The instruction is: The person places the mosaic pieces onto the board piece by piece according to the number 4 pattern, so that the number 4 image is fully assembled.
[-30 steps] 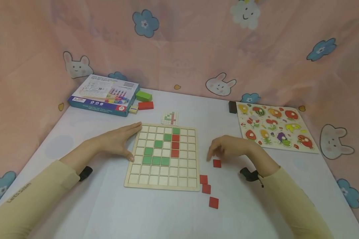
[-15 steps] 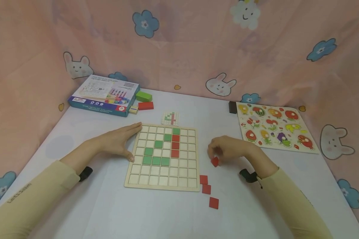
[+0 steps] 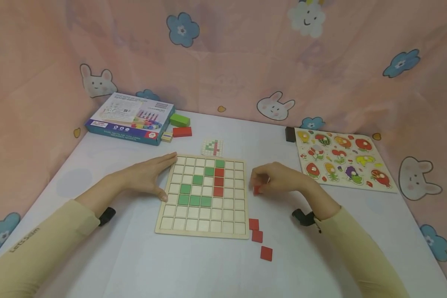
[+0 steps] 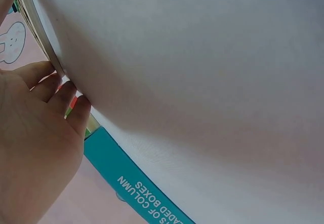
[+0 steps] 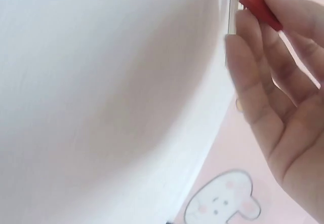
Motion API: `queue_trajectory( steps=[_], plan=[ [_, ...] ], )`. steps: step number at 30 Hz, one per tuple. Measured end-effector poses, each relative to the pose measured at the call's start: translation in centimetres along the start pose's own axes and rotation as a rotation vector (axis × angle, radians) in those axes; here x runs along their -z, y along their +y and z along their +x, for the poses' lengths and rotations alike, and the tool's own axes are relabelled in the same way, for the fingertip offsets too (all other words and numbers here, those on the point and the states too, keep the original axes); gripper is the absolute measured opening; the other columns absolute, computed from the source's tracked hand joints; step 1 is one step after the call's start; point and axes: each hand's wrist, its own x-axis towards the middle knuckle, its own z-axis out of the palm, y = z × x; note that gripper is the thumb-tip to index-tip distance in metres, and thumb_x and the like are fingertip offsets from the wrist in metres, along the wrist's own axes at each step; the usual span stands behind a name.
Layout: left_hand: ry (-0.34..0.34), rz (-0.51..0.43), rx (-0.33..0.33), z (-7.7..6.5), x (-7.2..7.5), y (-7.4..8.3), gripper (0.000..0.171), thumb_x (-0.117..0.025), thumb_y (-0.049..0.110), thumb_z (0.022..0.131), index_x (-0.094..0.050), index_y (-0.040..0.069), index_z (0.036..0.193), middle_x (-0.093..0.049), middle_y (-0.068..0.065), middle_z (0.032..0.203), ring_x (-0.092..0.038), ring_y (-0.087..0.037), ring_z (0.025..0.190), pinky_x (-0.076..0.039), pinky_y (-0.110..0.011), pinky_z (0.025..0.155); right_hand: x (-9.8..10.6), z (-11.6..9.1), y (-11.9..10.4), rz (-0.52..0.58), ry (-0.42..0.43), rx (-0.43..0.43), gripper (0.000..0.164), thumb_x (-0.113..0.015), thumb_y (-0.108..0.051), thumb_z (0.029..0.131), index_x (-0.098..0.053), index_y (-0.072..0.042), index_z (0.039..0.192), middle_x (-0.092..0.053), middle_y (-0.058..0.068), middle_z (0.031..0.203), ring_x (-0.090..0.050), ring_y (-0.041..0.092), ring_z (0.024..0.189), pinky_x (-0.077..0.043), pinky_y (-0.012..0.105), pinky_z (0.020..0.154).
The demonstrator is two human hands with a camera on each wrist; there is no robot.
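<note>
A wooden grid board (image 3: pixel 201 236) lies on the white table, with green tiles (image 3: pixel 195 201) in a slanting line and a short row, and red tiles (image 3: pixel 218 181) in a column beside them. My left hand (image 3: pixel 143 176) rests along the board's left edge, thumb and fingers spread, fingertips at the upper corner. Just right of the board my right hand (image 3: pixel 277 177) pinches a red square tile (image 5: pixel 258 3) between thumb and fingers; the right wrist view shows it at the fingertips. Loose red tiles (image 3: pixel 266 253) lie by the board's lower right corner.
Behind the board lies a small pattern card (image 3: pixel 212 147). A boxed set (image 3: pixel 130 118), a green block (image 3: pixel 180 120) and a red block (image 3: pixel 182 131) stand at the back left. A fruit puzzle board (image 3: pixel 342 157) and a dark block (image 3: pixel 290 134) are at the right.
My right hand has picked up a red tile from the table and carried it left and away from me, nearer the board. The left hand stays at the board's edge.
</note>
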Motion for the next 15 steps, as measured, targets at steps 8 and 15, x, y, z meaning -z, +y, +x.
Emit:
queue_trajectory(
  steps=[8,15],
  plan=[
    [0.003,0.006,-0.004,0.0,0.0,-0.1,0.134,-0.082,0.069,0.058,-0.017,0.009,0.159,-0.008,-0.010,0.169,-0.015,-0.038,0.155,-0.022,-0.057,0.125,-1.0,1.9,-2.4,0.071,0.090,0.010,0.013,-0.074,-0.011,0.086,-0.071,-0.017,0.097,-0.063,-0.002,0.083,-0.056,0.015,0.083,-0.052,0.026,0.076],
    [-0.004,0.006,-0.004,0.0,0.0,-0.1,0.134,-0.082,0.068,0.059,-0.016,0.009,0.159,-0.007,-0.010,0.169,-0.015,-0.037,0.156,-0.022,-0.056,0.125,-1.9,3.6,-4.5,0.090,0.107,0.024,0.012,-0.078,-0.014,0.083,-0.071,-0.020,0.092,-0.066,-0.003,0.083,-0.057,0.013,0.081,-0.051,0.024,0.072]
  ],
)
